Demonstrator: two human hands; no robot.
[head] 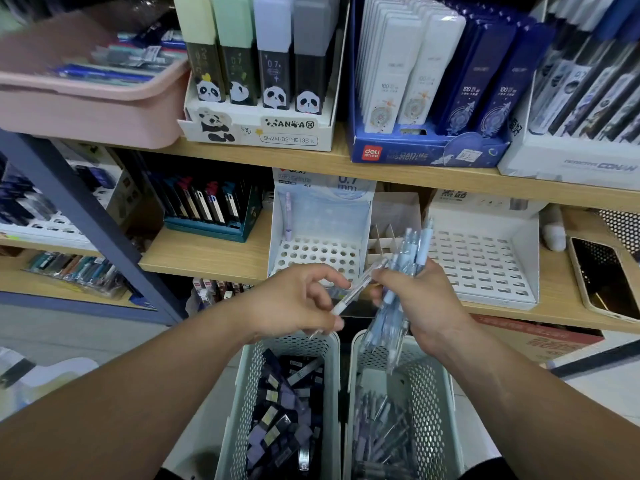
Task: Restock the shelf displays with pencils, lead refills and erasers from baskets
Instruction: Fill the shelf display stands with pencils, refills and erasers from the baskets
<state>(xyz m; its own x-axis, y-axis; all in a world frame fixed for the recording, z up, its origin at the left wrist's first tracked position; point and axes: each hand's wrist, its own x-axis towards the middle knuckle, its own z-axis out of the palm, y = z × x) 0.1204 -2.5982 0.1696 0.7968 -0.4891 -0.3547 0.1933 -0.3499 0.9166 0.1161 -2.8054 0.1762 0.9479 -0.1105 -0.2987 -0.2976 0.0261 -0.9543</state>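
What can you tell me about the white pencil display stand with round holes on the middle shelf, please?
The pencil display stand looks like white and pale blue printed card: a tall back panel marked 0.7 mm, side walls, and a sloping white base pierced with rows of round holes. Nearly every hole is empty; one lilac mechanical pencil stands upright at the back left. It sits on the wooden shelf between a teal display box and a small divider box.

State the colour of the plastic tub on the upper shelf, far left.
The plastic tub is pale pink, seen in the head view.
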